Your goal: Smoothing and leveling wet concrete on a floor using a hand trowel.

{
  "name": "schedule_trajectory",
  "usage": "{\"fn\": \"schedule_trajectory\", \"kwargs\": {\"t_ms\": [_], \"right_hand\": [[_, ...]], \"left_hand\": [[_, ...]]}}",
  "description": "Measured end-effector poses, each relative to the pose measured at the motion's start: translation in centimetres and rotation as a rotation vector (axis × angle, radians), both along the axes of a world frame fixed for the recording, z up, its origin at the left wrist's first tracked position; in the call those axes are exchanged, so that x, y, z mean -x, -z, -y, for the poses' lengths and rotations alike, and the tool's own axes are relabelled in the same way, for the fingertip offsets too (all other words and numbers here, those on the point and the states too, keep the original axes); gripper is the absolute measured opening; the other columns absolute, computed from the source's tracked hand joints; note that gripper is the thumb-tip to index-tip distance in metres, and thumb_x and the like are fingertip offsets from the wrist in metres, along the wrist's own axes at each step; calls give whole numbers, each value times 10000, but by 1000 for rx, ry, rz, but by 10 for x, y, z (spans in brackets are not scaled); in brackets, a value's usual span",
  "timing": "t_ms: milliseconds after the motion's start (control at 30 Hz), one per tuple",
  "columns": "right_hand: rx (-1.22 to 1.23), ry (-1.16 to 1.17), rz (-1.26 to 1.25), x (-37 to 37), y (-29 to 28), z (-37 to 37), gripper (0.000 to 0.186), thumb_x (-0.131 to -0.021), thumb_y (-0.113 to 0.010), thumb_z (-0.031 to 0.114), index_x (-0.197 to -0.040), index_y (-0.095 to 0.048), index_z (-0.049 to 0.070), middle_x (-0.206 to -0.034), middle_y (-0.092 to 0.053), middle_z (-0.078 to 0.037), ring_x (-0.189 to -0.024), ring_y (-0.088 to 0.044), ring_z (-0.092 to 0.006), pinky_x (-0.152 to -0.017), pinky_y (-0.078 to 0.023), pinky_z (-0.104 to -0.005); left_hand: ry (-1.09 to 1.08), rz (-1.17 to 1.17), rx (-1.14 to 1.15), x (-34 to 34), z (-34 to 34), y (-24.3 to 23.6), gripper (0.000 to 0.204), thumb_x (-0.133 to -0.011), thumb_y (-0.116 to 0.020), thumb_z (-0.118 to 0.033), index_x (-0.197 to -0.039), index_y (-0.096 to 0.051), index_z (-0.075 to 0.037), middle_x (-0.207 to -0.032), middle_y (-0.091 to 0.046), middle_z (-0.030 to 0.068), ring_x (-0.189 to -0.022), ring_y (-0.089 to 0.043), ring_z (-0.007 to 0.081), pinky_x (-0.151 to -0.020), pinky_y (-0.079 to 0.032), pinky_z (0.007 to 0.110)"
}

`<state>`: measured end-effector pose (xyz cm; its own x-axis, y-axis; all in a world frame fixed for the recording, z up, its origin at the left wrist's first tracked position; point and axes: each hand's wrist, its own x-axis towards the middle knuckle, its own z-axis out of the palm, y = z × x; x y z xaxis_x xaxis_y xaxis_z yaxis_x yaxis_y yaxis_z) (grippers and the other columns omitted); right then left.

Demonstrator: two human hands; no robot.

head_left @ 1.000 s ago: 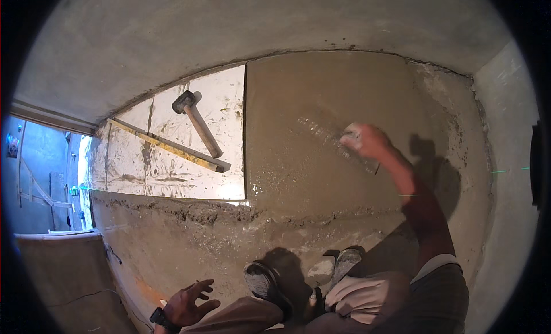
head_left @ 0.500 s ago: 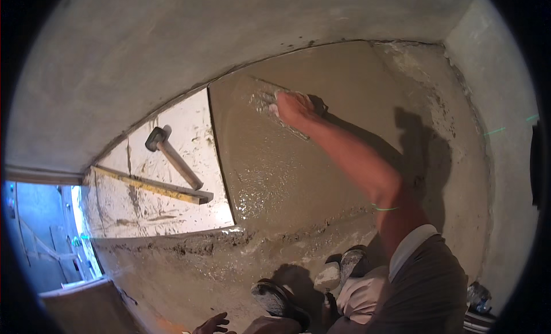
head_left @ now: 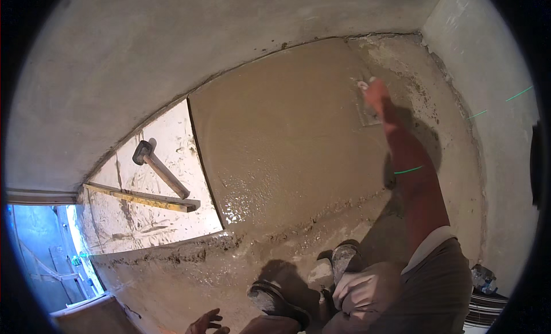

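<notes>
Far out to the right, my right hand is closed round the handle of a flat trowel, whose blade lies on the wet mortar bed. The bed is mostly smooth, with a shinier, rougher patch near the tile's lower right corner. My left hand hangs at the bottom edge near my knee, fingers apart and holding nothing. Left of the mortar lies a large white tile smeared with mortar. A mallet with a black head and wooden handle and a yellow level or straightedge rest on it.
A grey wall borders the mortar at the back, another wall stands at the right. A ridge of rough mortar runs along the near edge. My shoes are just below it. A clear plastic item sits at lower right.
My right hand has swept the trowel rightward across the mortar, from near its middle to its right side. The view has shifted slightly; the mallet and yellow bar still lie on the tile.
</notes>
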<state>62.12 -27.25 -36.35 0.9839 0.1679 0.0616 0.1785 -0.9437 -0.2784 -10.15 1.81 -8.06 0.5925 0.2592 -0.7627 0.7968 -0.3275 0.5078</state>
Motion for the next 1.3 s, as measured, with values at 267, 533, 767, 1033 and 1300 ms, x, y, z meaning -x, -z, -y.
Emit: {"fn": "schedule_trajectory", "kwargs": {"t_ms": [267,533,767,1033,1300], "right_hand": [[-184,-74,-305,47,-30,6,527,-934,-658,526,-1033,-676,8,-991,-706,-237,-985,-679,-410,-857,-523,-482],[-10,-675,-444,215,-92,-123,471,-957,-617,501,-1197,-650,97,-1083,-717,-180,-1024,-683,-397,-880,-528,-492],[-3,-1347,-606,365,-74,-117,369,-955,-634,394,-1068,-611,43,-875,-660,-224,-863,-666,-456,-739,-511,-568],[-41,-1226,-754,367,-115,-64,496,-929,-663,465,-1164,-642,29,-937,-685,-267,-940,-669,-445,-804,-518,-543],[-695,-506,-512,268,-217,-2,469,-871,-790,345,-1144,-672,-18,-963,-725,-103,-871,-676,-158,-799,-538,-318]], "left_hand": [[102,62,-32,-11,-9,9,649,-866,-817,-274,-1374,-532,14,-1194,-681,222,-1019,-719,312,-816,-604,389],[142,-50,-185,-27,-7,0,642,-876,-808,-268,-1403,-530,-28,-1149,-710,179,-1024,-713,278,-852,-582,393],[154,-47,-171,-38,-14,5,621,-899,-773,-295,-1393,-529,-10,-1179,-702,201,-1052,-706,314,-875,-578,414],[254,21,-162,-60,-16,5,621,-890,-777,-300,-1376,-542,7,-1177,-697,224,-1035,-711,328,-867,-581,421],[327,157,-125,-76,-18,11,647,-861,-808,-290,-1363,-544,21,-1125,-703,228,-969,-723,332,-821,-592,409]]}}
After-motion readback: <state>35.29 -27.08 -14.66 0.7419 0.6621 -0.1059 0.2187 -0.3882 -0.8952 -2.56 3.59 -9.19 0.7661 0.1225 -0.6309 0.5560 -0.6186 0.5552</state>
